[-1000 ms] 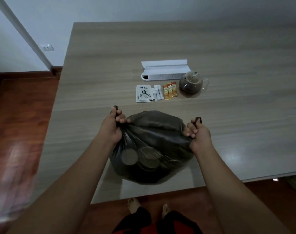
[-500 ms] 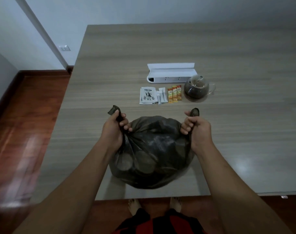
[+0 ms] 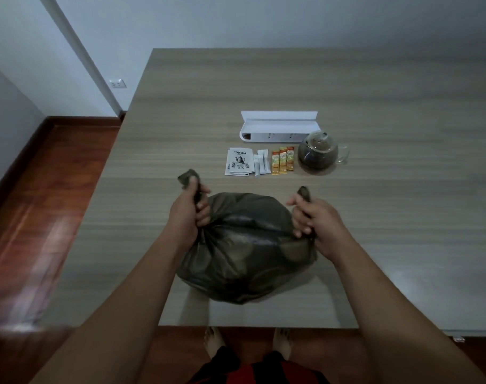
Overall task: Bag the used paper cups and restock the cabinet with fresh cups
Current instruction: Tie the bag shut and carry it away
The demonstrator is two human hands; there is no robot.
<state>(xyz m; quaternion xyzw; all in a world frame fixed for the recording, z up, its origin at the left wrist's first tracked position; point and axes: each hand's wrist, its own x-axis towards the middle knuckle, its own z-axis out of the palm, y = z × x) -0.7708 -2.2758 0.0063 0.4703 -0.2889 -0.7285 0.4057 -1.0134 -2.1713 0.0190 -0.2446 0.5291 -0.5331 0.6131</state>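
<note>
A dark translucent plastic bag (image 3: pixel 244 250) sits bulging on the wooden table (image 3: pixel 375 217) near its front edge. Round shapes of paper cups show faintly through its skin. My left hand (image 3: pixel 187 214) grips the bag's left gathered corner, whose tip sticks up above my thumb. My right hand (image 3: pixel 312 220) grips the right gathered corner the same way. The two corners are held apart, with the bag's closed top stretched between them. No fresh cups or cabinet are in view.
Behind the bag lie a white tea sachet (image 3: pixel 238 162), white sticks (image 3: pixel 260 163) and three orange sachets (image 3: pixel 283 160). A glass teapot (image 3: pixel 318 151) with dark tea stands to their right, a white open box (image 3: pixel 278 128) behind. Red wooden floor lies left.
Both hands have stayed gripped on the bag's corners. The bag has been shifted a little farther onto the table, and the corner tips now stick up higher above the fists.
</note>
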